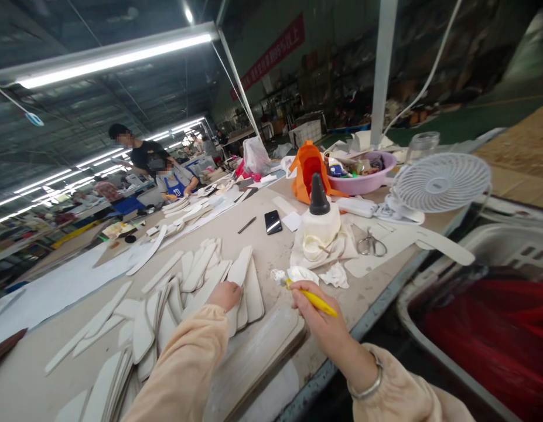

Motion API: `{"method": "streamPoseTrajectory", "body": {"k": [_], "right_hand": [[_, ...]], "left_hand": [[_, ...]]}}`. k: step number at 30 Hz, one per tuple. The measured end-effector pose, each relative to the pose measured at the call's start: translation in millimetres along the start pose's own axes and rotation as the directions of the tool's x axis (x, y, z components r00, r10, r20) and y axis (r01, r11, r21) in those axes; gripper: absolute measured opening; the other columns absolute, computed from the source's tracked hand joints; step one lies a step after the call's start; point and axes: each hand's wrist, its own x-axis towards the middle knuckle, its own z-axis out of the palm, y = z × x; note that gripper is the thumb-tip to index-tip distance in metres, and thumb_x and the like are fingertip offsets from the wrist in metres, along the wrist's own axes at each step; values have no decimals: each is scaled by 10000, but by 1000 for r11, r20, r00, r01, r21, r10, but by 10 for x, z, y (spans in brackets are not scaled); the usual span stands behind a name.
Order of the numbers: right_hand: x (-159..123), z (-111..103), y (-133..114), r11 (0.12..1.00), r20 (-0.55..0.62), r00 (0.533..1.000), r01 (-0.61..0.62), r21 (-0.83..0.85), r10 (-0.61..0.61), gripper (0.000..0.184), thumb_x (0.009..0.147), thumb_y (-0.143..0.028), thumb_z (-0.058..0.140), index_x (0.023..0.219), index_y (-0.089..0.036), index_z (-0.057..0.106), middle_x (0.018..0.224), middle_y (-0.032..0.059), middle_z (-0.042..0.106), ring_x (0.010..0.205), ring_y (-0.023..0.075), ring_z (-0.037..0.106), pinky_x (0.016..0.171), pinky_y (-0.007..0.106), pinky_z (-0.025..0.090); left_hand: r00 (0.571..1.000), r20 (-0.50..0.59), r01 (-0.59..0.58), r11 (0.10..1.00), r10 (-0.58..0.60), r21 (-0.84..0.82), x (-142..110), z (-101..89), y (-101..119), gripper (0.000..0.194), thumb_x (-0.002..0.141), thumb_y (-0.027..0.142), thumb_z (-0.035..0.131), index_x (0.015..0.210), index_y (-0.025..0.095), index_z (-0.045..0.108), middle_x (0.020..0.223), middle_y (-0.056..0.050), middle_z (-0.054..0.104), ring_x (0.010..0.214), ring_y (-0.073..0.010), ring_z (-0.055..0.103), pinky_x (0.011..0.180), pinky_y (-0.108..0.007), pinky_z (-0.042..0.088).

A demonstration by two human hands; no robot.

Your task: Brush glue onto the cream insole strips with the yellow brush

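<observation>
My right hand [317,313] is closed around a yellow-handled brush [313,298], its tip pointing left over the table near a crumpled white rag [297,274]. My left hand [225,295] rests on a fanned pile of white insole-shaped pieces [196,281], fingers curled down on one piece's end. A worn wooden board [258,346] lies just in front of both hands. Behind the rag stands a white glue bottle [319,225] with a black cone nozzle.
Scissors [371,243], a black phone [273,222], a small white fan [440,183], a pink basin [365,181] of odds and ends and an orange bag [308,170] sit further back. A white crate [495,305] with red material stands right of the table edge. Other people work far left.
</observation>
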Motion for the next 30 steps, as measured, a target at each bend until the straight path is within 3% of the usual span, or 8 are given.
{"method": "streamPoseTrajectory", "body": {"k": [6, 9, 12, 15, 20, 24, 27, 30], "right_hand": [[16, -9, 117, 998, -37, 998, 58, -11, -59, 227, 924, -366, 502, 1088, -244, 602, 947, 37, 662, 746, 145, 624, 688, 286, 509], [38, -20, 122, 992, -66, 992, 103, -79, -108, 188, 924, -356, 501, 1036, -242, 599, 1064, 59, 644, 965, 188, 620, 866, 345, 488], [53, 1, 115, 993, -74, 992, 92, -76, -97, 172, 902, -362, 531, 1025, -242, 542, 1176, 76, 610, 1106, 212, 573, 968, 389, 440], [50, 65, 126, 999, -57, 998, 37, 6, -37, 238, 866, -384, 575, 1028, -246, 467, 1143, 71, 597, 1001, 189, 609, 893, 362, 489], [3, 154, 167, 991, -33, 997, -70, 116, 74, 335, 782, -412, 667, 916, -252, 405, 736, -57, 502, 618, 114, 549, 606, 260, 501], [-7, 112, 232, 997, -111, 994, 15, -76, -24, 341, 749, -408, 693, 874, -239, 425, 742, -50, 506, 589, 104, 469, 558, 237, 417], [0, 89, 290, 959, -62, 996, 36, -281, -56, 336, 734, -422, 688, 861, -231, 443, 766, -30, 537, 623, 127, 493, 594, 262, 408], [-16, 127, 328, 899, 18, 999, 31, -437, -26, 297, 743, -419, 651, 849, -225, 452, 732, -27, 545, 612, 144, 513, 609, 279, 409]], "left_hand": [[988, -149, 27, 996, -39, -85, -251, -334, -160, 279, 947, 287, 346, 927, 167, 597, 780, -41, 637, 773, -187, 601, 730, -331, 437], [980, -199, -51, 983, 15, -176, -617, -538, -262, 337, 947, 353, 267, 911, 211, 571, 771, -23, 633, 768, -183, 590, 686, -282, 419], [980, -180, -137, 939, 82, -316, -1059, -619, -294, 344, 928, 447, 301, 875, 227, 560, 809, 3, 635, 768, -165, 578, 674, -251, 433], [984, -108, -175, 826, 139, -536, -1433, -554, -237, 329, 909, 479, 368, 845, 222, 563, 809, 7, 623, 781, -167, 567, 694, -254, 441], [992, 0, -90, 719, 124, -690, -1727, -333, -144, 298, 880, 442, 437, 784, 208, 594, 727, 8, 581, 695, -155, 525, 611, -251, 419], [992, 96, 26, 600, 86, -800, -1791, -157, -253, 275, 812, 414, 533, 898, 181, 650, 750, -8, 588, 664, -141, 515, 538, -238, 402], [991, 134, 104, 500, 23, -860, -1824, 2, -382, 423, 714, 401, 614, 1054, 150, 623, 776, -7, 582, 664, -135, 535, 554, -246, 440], [991, 120, 133, 499, -58, -857, -1844, 179, -487, 492, 664, 392, 625, 1081, 133, 578, 746, 11, 574, 627, -128, 539, 565, -260, 457]]}}
